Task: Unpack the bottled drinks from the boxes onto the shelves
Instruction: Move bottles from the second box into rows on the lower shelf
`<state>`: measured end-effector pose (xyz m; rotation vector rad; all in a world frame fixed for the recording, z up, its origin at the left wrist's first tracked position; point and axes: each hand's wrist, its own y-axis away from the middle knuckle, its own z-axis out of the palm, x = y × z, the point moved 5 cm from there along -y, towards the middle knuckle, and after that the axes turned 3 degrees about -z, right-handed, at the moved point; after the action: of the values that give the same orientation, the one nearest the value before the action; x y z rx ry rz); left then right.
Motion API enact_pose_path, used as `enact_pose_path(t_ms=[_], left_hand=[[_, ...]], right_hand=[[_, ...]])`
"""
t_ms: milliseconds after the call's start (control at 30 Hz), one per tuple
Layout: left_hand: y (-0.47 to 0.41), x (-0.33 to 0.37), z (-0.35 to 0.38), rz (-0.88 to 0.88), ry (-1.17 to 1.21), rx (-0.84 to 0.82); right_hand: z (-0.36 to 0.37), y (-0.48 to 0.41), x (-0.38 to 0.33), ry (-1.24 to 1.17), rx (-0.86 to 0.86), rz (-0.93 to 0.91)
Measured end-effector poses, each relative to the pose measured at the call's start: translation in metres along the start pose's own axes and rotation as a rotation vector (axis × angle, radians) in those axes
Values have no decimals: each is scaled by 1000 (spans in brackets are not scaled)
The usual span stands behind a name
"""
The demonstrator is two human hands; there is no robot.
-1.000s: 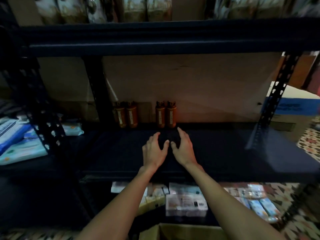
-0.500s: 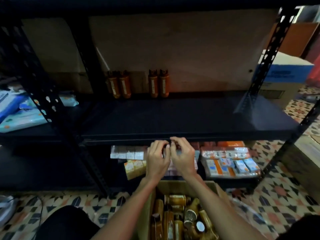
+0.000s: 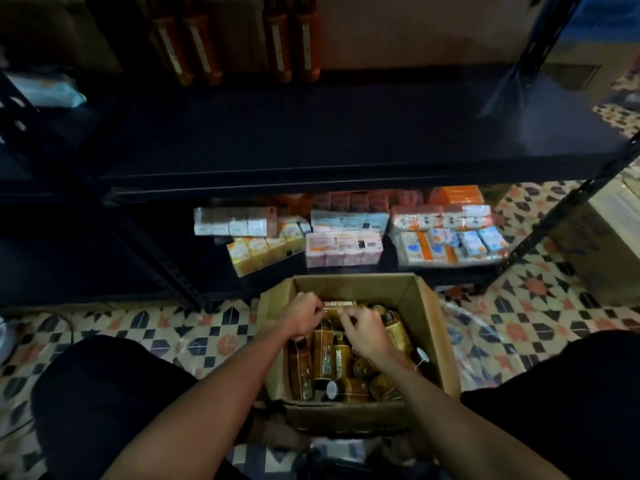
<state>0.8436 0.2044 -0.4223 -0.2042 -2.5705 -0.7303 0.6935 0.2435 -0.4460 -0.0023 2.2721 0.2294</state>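
Observation:
An open cardboard box (image 3: 431, 327) sits on the tiled floor between my knees, filled with several brown bottled drinks (image 3: 323, 355) lying and standing in a jumble. Both hands are inside it. My left hand (image 3: 303, 317) has its fingers curled round the end of a bottle (image 3: 341, 304) lying crosswise at the far side of the box. My right hand (image 3: 363, 332) curls over a bottle just beside it. At the back of the dark middle shelf (image 3: 311, 133) stand two pairs of brown bottles (image 3: 291, 39).
Below the middle shelf, packs of cartons (image 3: 343, 242) fill the bottom level. Black shelf uprights (image 3: 162, 258) flank the box on the left and right. A cardboard carton (image 3: 602, 244) stands on the floor at the right. My dark-clothed knees (image 3: 104, 386) frame the box.
My hands have dropped from the middle shelf's front edge down into the box and closed on bottles. The view has tilted downward with them.

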Motion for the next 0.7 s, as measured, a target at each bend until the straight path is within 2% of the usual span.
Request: enact_pose_path(t_ms=[100,167,467,600,633,700], left_hand=[[-1,-14,13,-120,-118,-120],[-2,-18,20,-156,-164,-163],[-14,-28,60,-177,-323,-328],[-25,-26,75,48,-559,-380],[-27,-29,74,41,-536,-354],[-25,-30,66,-82,-344,-313]], right_hand=[[17,6,24,107,-325,155],[29,3,39,143,-434,192],[75,-38,50,74,-506,308],[101,-55,54,109,-492,345],[106,-58,56,111,-483,371],[117,-61,61,81,-474,433]])
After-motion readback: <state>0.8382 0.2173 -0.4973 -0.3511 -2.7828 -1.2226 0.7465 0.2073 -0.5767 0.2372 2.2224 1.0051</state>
